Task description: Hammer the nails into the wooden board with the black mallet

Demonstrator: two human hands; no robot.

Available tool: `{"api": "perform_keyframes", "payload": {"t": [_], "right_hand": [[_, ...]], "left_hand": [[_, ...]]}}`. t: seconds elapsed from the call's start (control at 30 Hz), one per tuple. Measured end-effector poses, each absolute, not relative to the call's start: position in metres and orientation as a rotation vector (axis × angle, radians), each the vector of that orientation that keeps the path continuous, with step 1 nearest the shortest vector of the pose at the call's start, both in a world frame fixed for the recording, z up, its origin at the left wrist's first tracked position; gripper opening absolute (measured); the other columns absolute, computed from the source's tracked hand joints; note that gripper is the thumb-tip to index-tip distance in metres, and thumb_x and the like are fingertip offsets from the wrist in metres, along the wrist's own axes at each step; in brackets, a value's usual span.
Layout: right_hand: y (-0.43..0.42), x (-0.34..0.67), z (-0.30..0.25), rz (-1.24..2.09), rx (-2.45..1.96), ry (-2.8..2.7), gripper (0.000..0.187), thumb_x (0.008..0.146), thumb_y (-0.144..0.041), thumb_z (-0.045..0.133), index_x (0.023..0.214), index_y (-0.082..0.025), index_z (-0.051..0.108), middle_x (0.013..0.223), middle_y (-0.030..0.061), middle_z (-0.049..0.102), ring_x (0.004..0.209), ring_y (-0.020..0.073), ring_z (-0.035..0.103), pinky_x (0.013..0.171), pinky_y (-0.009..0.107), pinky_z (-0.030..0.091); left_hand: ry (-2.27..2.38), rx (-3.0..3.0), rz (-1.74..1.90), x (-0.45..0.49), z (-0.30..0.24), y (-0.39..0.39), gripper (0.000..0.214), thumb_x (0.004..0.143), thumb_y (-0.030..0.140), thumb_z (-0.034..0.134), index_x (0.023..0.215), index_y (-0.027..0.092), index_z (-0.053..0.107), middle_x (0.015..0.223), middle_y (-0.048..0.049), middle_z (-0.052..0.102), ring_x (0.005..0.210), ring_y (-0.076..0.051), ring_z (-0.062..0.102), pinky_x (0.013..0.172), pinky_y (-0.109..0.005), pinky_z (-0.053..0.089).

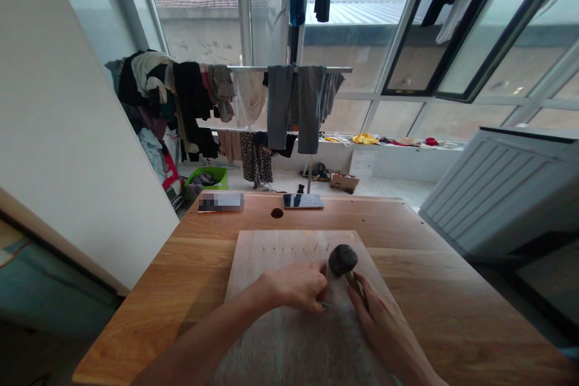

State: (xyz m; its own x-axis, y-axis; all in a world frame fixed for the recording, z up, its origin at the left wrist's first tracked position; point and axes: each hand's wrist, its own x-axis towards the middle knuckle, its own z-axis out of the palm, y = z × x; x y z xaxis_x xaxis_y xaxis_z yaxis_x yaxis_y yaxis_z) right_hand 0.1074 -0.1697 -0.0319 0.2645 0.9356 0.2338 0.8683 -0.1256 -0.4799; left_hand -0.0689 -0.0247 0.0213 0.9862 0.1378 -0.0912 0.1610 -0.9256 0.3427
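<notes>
My right hand (pixel 377 316) is wrapped round the handle of a mallet (pixel 342 260) with a dark, rounded head. The mallet head is just right of my left hand (pixel 301 286), above a pale wooden board (pixel 257 271). My left hand is closed, and a thin shiny nail (pixel 325 306) pokes out by its fingers. Along the board's far part runs a row of small dark dots or nails (pixel 283 248). Toward the right end of that row, a couple of thin nails (pixel 315 247) stand up from the surface.
The board lies on a brown wooden table (pixel 416 277) with a round hole (pixel 277 213). A phone (pixel 303 201) and a blurred flat object (pixel 221 202) lie at the far edge. Beyond stand a clothes rack (pixel 253 69) and a green basin (pixel 221 176); a white cabinet (pixel 502 187) is right.
</notes>
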Motion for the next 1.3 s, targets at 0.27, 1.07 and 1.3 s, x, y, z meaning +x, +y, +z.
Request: {"api": "perform_keyframes", "payload": {"t": [0.27,1.07,1.3], "right_hand": [[-0.170,0.109,-0.035,0.107,-2.002,-1.622,0.044,0.094,-0.044,0.039,0.125,-0.022,0.061,0.121,0.0113,0.071,0.105,0.0274,0.068,0.088,0.038,0.054],[-0.169,0.098,-0.016,0.470,-2.134,-1.485,0.053,0.095,-0.047,0.031,0.132,-0.015,0.053,0.133,0.0148,0.063,0.121,0.0303,0.060,0.102,0.046,0.045],[-0.168,0.099,-0.018,0.456,-2.118,-1.475,0.053,0.095,-0.047,0.031,0.132,-0.014,0.051,0.134,0.0153,0.062,0.124,0.0302,0.058,0.104,0.046,0.043]], "left_hand": [[0.248,2.668,0.091,-0.082,0.022,-0.012,0.016,0.078,0.010,0.063,0.086,0.020,0.071,0.085,-0.0017,0.070,0.077,-0.017,0.065,0.068,-0.024,0.046],[0.815,1.938,0.879,-0.075,-0.021,0.029,0.023,0.083,0.020,0.062,0.106,0.018,0.067,0.076,0.0008,0.066,0.065,-0.011,0.059,0.064,-0.021,0.046],[0.794,2.238,0.839,-0.074,-0.020,0.018,0.022,0.083,0.012,0.065,0.103,0.021,0.067,0.085,-0.0001,0.071,0.078,-0.015,0.065,0.074,-0.025,0.049]]}}
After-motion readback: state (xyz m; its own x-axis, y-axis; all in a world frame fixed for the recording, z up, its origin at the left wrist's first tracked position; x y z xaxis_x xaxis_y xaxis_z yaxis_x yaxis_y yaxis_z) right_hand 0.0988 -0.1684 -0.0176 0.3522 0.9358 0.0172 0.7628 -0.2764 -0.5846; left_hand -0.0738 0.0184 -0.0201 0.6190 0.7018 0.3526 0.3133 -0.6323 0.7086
